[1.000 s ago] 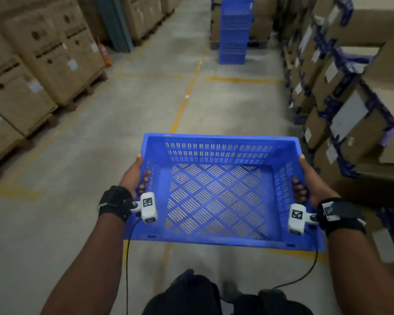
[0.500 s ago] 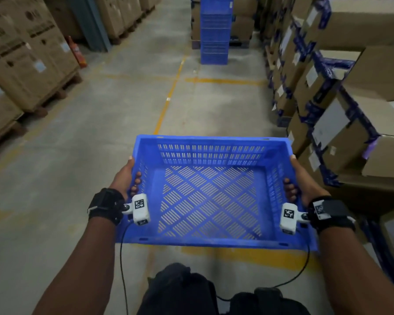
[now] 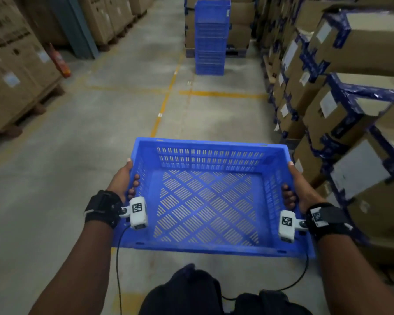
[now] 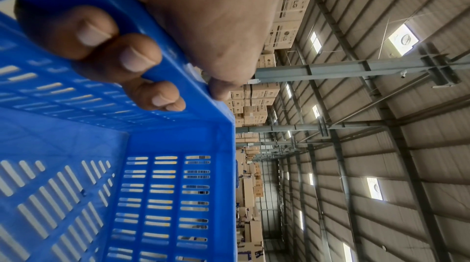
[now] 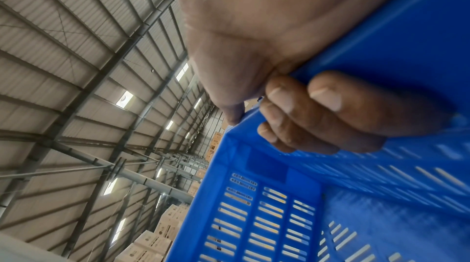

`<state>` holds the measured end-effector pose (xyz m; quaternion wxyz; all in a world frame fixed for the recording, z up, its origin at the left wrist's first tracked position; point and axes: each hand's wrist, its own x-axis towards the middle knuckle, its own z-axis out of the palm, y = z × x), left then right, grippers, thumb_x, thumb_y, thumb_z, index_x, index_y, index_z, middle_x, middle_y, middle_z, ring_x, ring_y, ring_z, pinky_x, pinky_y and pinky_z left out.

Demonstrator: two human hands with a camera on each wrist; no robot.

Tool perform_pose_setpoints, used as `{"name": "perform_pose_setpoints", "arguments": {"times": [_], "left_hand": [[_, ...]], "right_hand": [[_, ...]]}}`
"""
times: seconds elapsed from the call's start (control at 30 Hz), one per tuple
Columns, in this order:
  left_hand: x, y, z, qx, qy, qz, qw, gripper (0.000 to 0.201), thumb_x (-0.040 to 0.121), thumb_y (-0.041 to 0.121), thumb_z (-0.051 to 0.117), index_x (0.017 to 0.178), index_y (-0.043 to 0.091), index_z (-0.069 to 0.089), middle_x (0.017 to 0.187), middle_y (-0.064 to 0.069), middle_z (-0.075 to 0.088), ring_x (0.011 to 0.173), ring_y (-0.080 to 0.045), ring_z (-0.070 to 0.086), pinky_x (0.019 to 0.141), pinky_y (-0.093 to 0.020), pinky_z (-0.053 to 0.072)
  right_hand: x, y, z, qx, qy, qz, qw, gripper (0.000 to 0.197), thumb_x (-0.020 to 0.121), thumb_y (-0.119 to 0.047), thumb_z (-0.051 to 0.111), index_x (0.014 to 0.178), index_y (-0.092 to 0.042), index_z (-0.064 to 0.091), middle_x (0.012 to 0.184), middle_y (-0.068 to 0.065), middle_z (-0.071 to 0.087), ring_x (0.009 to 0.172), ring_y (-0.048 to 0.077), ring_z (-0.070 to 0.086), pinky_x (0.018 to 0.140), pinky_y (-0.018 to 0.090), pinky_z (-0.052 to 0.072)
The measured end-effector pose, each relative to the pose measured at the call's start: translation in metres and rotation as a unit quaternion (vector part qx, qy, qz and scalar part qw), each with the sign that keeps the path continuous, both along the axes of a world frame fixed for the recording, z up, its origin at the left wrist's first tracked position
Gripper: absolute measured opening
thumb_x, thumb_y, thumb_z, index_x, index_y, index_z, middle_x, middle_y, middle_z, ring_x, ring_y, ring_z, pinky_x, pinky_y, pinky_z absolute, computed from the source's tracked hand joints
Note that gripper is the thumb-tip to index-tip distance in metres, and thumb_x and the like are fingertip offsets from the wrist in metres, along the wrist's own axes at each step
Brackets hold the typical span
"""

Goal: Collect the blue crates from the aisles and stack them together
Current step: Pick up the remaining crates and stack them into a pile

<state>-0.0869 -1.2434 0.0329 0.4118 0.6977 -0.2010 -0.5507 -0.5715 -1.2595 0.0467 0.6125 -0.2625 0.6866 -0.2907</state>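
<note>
Between both sets of curled fingers hangs the blue crate [image 3: 205, 201], rigid slotted plastic with a diamond-lattice floor. Left hand [image 3: 121, 180] and right hand [image 3: 299, 189] hook fingers through the side handles, thumbs along the rim. Beyond the fingertips, the crate stack [image 3: 210, 37] is blurred, its top cut off; it looms nearer than a second ago, beside the cardboard boxes [image 3: 341, 92].
</note>
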Motion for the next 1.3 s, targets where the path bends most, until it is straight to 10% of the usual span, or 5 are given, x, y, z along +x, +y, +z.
{"name": "perform_pose_setpoints", "arguments": {"times": [1.3], "left_hand": [[0.049,-1.212,0.01,0.002,-0.063,-0.052,0.997,0.062,0.094,0.076,0.029,0.075,0.019,0.045,0.06,0.001,0.037,0.045,-0.014,0.025,0.046,-0.021,0.017]], "right_hand": [[0.056,-1.189,0.011,0.005,0.012,-0.018,1.0,0.076,0.079,-0.091,0.034,0.067,-0.017,0.041,0.046,-0.003,0.028,0.035,0.012,0.022,0.037,0.02,0.016]]}}
